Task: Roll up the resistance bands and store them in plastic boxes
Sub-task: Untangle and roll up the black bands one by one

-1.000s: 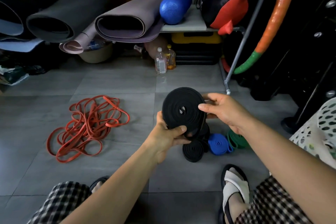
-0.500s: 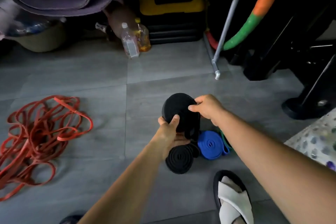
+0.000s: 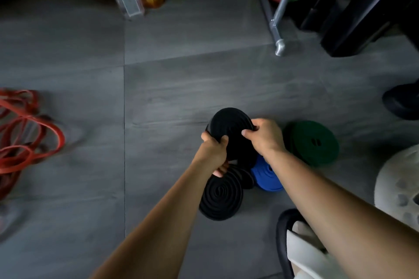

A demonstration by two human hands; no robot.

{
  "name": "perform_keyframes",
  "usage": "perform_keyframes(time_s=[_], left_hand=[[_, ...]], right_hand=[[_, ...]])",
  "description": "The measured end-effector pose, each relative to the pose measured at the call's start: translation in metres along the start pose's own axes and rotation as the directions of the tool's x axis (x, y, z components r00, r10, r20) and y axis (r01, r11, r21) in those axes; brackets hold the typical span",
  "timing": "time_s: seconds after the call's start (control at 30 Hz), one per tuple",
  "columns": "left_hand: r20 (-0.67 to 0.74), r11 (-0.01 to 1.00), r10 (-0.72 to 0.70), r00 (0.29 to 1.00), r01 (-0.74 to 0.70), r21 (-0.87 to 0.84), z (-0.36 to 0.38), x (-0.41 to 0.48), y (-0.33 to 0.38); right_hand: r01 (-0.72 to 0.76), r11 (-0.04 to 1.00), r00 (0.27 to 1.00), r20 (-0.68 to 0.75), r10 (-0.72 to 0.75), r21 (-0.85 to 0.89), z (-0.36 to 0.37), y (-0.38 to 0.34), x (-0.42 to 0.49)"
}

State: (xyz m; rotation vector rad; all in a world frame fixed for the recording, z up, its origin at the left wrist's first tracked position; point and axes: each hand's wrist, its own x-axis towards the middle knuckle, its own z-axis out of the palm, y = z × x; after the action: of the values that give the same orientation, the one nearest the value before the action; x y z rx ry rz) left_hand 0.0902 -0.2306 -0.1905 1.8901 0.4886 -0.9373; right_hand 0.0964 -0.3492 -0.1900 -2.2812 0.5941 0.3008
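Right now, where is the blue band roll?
Head view: the blue band roll lies on the floor right of centre, between a black floor roll and the green roll.

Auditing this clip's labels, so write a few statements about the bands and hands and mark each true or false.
1. The left hand and right hand both grip a black rolled band. True.
2. The green rolled band lies left of the hands. False: it lies to their right.
3. The orange-red bands are rolled up. False: they lie loose and tangled.
4. A blue rolled band lies beside a second black roll. True.
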Motion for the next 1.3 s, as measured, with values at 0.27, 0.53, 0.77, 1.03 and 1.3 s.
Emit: perform_keyframes(time_s=[0.27, 0.53, 0.77, 1.03, 1.3], left_hand=[[-0.209, 0.918, 0.123, 0.970, -0.031, 0.395, 0.005, 0.006, -0.008], [-0.260, 0.944, 0.180, 0.949, -0.092, 0.317, 0.000, 0.013, -0.018], [-0.271, 0.964, 0.232, 0.934, -0.182, 0.196, 0.000, 0.016, -0.021], [-0.286, 0.964, 0.241, 0.927, -0.196, 0.179, -0.002, 0.018, -0.022], [-0.272, 0.975, 0.222, 0.936, -0.204, 0.091, -0.002, 0.016, -0.024]], right_hand=[[-0.060, 0.990, 0.998, 0.012, 0.059, 0.126, 0.007, 0.013, 0.004], [-0.106, 0.971, 0.976, 0.210, 0.060, 0.214, -0.002, 0.038, -0.013], [0.050, 0.997, 0.963, 0.269, -0.031, -0.063, 0.013, 0.033, -0.029], [0.085, 0.993, 0.991, 0.115, -0.075, -0.083, 0.013, 0.035, -0.036], [0.076, 0.992, 0.996, 0.047, -0.071, -0.105, 0.026, 0.039, -0.049]])
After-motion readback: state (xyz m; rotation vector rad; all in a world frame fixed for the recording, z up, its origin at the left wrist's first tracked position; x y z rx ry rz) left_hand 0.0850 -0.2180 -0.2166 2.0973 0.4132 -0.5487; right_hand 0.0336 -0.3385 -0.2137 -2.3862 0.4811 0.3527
